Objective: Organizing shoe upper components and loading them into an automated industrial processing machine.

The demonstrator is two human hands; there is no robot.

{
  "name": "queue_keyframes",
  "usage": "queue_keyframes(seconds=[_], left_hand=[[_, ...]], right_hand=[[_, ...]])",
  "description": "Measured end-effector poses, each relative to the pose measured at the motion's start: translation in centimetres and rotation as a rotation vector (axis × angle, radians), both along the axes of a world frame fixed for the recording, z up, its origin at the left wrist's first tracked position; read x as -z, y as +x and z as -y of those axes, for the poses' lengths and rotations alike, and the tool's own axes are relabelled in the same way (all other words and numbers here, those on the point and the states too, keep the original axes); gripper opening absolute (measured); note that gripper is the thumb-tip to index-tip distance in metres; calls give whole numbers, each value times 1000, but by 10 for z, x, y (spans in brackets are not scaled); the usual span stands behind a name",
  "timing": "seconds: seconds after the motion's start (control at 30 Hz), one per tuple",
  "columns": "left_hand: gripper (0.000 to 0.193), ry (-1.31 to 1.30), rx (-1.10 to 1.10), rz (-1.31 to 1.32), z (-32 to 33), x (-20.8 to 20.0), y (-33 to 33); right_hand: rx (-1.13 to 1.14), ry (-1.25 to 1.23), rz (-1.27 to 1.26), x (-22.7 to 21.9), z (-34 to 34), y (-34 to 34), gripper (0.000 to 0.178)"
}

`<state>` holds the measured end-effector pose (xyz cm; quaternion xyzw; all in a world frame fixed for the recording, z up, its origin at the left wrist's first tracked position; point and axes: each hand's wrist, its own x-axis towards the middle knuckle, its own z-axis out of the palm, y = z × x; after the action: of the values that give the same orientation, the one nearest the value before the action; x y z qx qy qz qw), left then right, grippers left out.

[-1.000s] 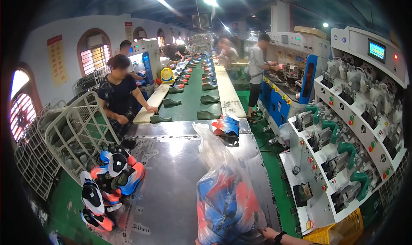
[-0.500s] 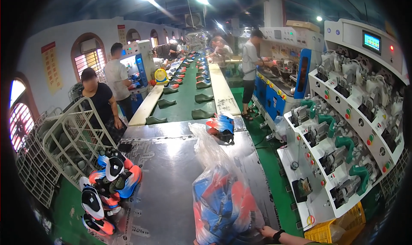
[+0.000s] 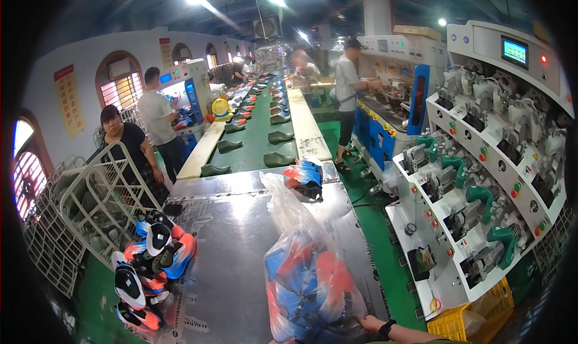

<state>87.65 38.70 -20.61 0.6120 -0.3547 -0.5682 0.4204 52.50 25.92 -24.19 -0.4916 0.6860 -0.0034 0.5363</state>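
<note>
A clear plastic bag (image 3: 313, 284), stuffed with blue, white and coral pieces that look like shoe uppers, lies at 6 o'clock on the metal table (image 3: 232, 272), its gathered neck trailing toward 12. At 5 o'clock the right hand (image 3: 370, 323) has its fingers closed on the bag's lower edge, a grip that probably suits thin, slippery film better than a hold on the bulky middle. Only a sliver of what may be the left hand (image 3: 283, 341) shows at the bottom edge, so I cannot tell whether it grips anything. Loose shoe uppers (image 3: 156, 257) are heaped at 8 o'clock along the table's edge, apart from the bag, perhaps to keep the middle free; a single blue and coral upper (image 3: 306, 174) sits just beyond the bag's neck. The tabletop is shiny and scuffed. Past it, toward 12, a green conveyor (image 3: 253, 136) carries dark foot forms (image 3: 279, 160) in two rows, likely spaced for easy picking. A co-worker (image 3: 123, 145) stands near 9 beside a wire rack (image 3: 90, 170); a white multi-station machine (image 3: 475, 151) fills 3 o'clock.
</note>
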Motion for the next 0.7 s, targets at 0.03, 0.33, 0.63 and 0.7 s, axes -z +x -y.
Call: queue_keyframes(seconds=[0.03,0.33,0.63,0.7], left_hand=[[37,27,-15,-9,3,-8,4],[26,-247,-265,191,51,-251,17],[25,-674,-440,-77,239,-316,108],[25,-858,-487,-79,247,-381,106]], right_hand=[[-85,-108,-6,8,5,-7,62],[-293,-469,597,-330,97,11,38],[71,-633,822,-432,253,79,38],[50,-878,914,-484,250,89,37]])
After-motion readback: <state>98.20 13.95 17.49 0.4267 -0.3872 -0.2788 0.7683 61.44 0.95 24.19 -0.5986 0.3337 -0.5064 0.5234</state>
